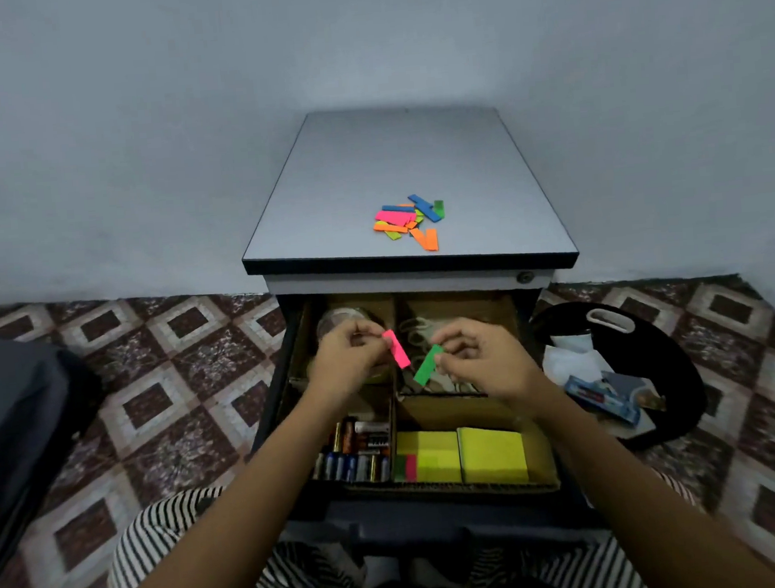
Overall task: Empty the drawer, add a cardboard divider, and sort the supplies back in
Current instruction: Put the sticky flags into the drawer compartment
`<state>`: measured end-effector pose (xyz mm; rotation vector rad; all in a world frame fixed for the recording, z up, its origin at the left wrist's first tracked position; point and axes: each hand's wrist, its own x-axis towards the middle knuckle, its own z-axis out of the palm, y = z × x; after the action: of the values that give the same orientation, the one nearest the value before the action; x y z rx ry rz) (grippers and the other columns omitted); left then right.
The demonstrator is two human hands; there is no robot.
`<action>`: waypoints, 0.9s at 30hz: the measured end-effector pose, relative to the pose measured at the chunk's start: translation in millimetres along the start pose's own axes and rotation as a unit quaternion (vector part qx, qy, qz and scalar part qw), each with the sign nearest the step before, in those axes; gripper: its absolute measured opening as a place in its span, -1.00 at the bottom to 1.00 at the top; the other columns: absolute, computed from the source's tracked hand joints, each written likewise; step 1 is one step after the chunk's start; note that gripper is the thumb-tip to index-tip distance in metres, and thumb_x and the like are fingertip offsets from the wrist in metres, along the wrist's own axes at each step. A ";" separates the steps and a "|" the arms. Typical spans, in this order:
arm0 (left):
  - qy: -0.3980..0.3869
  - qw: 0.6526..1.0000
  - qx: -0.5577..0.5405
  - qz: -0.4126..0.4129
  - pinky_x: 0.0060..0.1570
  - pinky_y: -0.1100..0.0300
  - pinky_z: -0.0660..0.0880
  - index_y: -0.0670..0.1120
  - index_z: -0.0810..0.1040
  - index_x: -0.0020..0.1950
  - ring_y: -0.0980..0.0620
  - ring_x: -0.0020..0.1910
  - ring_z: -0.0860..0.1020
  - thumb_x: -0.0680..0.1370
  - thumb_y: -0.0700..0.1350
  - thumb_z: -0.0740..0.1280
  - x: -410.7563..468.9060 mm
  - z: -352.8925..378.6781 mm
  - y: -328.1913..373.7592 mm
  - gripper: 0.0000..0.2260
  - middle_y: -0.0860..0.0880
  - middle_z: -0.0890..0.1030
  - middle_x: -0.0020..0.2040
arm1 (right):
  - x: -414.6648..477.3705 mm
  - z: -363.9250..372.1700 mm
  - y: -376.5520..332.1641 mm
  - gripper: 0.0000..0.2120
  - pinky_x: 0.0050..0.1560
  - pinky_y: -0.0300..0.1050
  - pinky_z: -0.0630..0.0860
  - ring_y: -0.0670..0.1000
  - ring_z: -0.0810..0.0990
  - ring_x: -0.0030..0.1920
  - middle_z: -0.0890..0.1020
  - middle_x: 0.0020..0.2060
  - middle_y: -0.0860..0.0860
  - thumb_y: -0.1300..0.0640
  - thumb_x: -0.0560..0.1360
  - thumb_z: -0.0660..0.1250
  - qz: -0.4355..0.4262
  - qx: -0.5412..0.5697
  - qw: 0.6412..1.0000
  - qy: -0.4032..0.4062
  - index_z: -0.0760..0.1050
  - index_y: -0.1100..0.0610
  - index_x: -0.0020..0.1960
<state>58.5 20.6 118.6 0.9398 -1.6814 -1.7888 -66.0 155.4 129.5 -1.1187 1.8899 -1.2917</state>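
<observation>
Nearest is the front edge of the open drawer [439, 505]. Just behind it, batteries [356, 454] fill the front left box and yellow sticky pads [463, 457] fill the front right box, with a wall of the cardboard divider [391, 414] between them. Above the middle of the drawer, the left grip [347, 359] pinches a pink strip [397, 349] and the right grip [483, 360] pinches a green strip [427, 365]. The two strips are near each other but apart. A tape roll [339, 318] sits in the back left box. Farther back, a pile of coloured strips [410, 220] lies on the table [394, 163], near its front edge, with bare top all around it. A black bag [635, 344] sits on the floor beside the drawer's right side.
</observation>
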 end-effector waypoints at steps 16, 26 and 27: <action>0.017 0.998 0.050 0.043 -0.28 0.38 0.39 -0.09 0.45 -0.24 0.17 -0.31 0.42 0.49 -0.34 0.34 -32.4 6.4 -49.2 -0.80 0.01 0.40 -0.33 | -31.2 26.9 69.8 -0.86 -0.30 -0.31 0.35 -0.12 0.44 -0.28 0.51 -0.24 -0.03 0.27 0.44 0.36 0.098 -0.277 0.945 -0.148 0.53 0.06 -0.07; 0.016 0.998 0.050 0.039 -0.16 0.22 0.43 -0.08 0.48 -0.21 0.08 -0.24 0.45 0.49 -0.30 0.36 -31.9 4.5 -51.8 -0.84 0.03 0.43 -0.31 | -29.7 32.7 73.3 -0.78 -0.13 -0.31 0.36 -0.06 0.53 -0.10 0.62 0.01 0.08 0.19 0.46 0.38 0.073 -0.335 0.928 -0.148 0.59 0.15 0.11; 0.015 0.998 0.049 0.039 -0.14 0.20 0.43 -0.08 0.48 -0.21 0.08 -0.23 0.45 0.49 -0.30 0.36 -32.3 4.5 -51.8 -0.84 0.03 0.44 -0.31 | -30.1 32.8 73.5 -0.76 -0.09 -0.31 0.38 -0.02 0.56 -0.04 0.62 0.04 0.09 0.19 0.48 0.37 0.069 -0.344 0.925 -0.145 0.58 0.16 0.14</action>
<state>80.4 53.6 71.9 0.9251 -1.7755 -1.6463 -47.6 180.3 49.4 -1.3815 2.1904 -0.3351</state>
